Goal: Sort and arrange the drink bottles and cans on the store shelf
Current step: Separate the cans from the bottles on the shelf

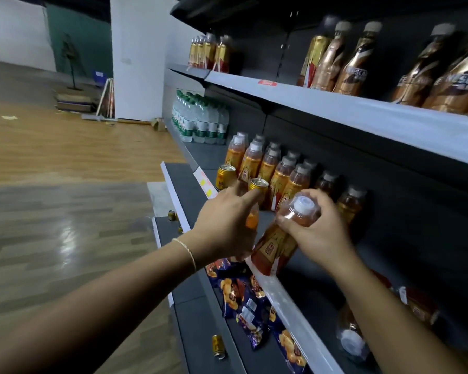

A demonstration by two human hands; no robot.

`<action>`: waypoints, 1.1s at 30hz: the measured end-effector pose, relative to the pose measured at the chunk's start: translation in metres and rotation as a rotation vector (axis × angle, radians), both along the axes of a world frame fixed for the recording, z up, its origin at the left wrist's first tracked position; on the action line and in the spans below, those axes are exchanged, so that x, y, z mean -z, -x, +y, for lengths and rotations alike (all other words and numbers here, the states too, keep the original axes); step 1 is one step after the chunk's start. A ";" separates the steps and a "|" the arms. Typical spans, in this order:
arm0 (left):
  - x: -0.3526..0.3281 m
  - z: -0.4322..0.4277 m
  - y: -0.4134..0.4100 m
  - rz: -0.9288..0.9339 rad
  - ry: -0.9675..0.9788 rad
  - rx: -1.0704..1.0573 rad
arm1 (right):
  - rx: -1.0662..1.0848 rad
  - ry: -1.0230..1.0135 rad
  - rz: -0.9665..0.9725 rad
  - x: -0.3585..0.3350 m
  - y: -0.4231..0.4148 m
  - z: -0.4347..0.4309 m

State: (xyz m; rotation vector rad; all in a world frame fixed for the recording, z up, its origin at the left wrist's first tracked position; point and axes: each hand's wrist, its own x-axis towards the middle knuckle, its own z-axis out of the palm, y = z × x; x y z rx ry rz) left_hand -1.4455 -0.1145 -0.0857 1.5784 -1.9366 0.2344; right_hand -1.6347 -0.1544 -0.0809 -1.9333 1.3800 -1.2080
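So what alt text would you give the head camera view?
A person's right hand grips a tilted amber drink bottle at the edge of the middle shelf, while the left hand reaches toward a gold can. Rows of similar bottles stand behind.

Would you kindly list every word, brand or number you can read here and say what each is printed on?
"NESCA…", only partly legible: brown coffee bottles on the top shelf.
Too blurred to read: characters on the label of the tea bottle held in the right hand.
Too small to read: red tag on the upper shelf edge.
Blurred: yellow price tags on the middle shelf edge.
Unreadable: print on the snack bags below.
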 end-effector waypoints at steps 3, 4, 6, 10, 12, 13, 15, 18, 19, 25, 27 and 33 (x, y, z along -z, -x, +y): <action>0.000 -0.040 -0.001 0.028 0.023 0.044 | 0.091 0.055 -0.017 0.005 0.005 -0.027; 0.000 -0.055 -0.001 0.041 0.018 0.068 | 0.126 0.068 -0.014 0.006 0.006 -0.036; 0.002 -0.085 0.000 0.057 -0.009 0.136 | 0.197 0.075 0.001 0.008 0.006 -0.055; 0.001 -0.143 0.010 0.012 -0.026 0.254 | 0.360 0.099 0.086 0.008 0.004 -0.090; -0.001 -0.172 0.016 -0.002 -0.046 0.311 | 0.430 0.092 0.112 0.006 0.003 -0.107; -0.001 -0.186 0.018 0.005 -0.062 0.343 | 0.466 0.090 0.126 0.005 0.004 -0.115; -0.001 -0.210 0.022 0.022 -0.092 0.400 | 0.536 0.076 0.169 0.003 0.005 -0.130; 0.001 -0.238 0.026 0.015 -0.117 0.457 | 0.630 0.041 0.223 0.004 0.004 -0.147; 0.001 -0.246 0.027 0.000 -0.115 0.472 | 0.660 0.040 0.230 0.005 0.004 -0.151; -0.001 -0.274 0.039 -0.045 -0.105 0.573 | 0.728 0.063 0.341 0.010 -0.003 -0.174; 0.001 -0.278 0.040 -0.044 -0.099 0.597 | 0.741 0.072 0.367 0.014 -0.003 -0.178; 0.007 -0.285 0.031 -0.001 -0.132 0.665 | 0.761 0.065 0.378 0.024 -0.005 -0.172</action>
